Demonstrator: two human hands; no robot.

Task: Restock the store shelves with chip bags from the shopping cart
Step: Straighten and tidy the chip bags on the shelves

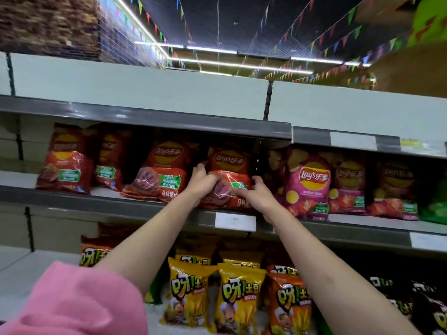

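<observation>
Blurring smears the upper left corner and the far-left red bags (64, 163), so their print cannot be read; the bags at the far right sit in shadow, and a green bag (434, 204) is cut by the frame edge. The shopping cart is out of view. Both arms reach up and forward to the middle shelf (101, 201), forearms bare, a pink sleeve (72, 303) bunched at the left elbow. The left hand (202, 182) has its fingers curled over the left side and front of a red Lay's chip bag (229, 170), thumb lying across the bag's face. The right hand (257, 193) grips the same bag's right side, fingertips bent onto the edge, palm turned inward; how far they wrap behind is hidden. The bag stands upright on the shelf, just right of another red bag (161, 175) and left of a pink Lay's bag (308, 187), above a white price tag (235, 221). Below, yellow (191, 291) and orange snack bags (290, 303) fill the lower shelf, partly covered by the arms.
</observation>
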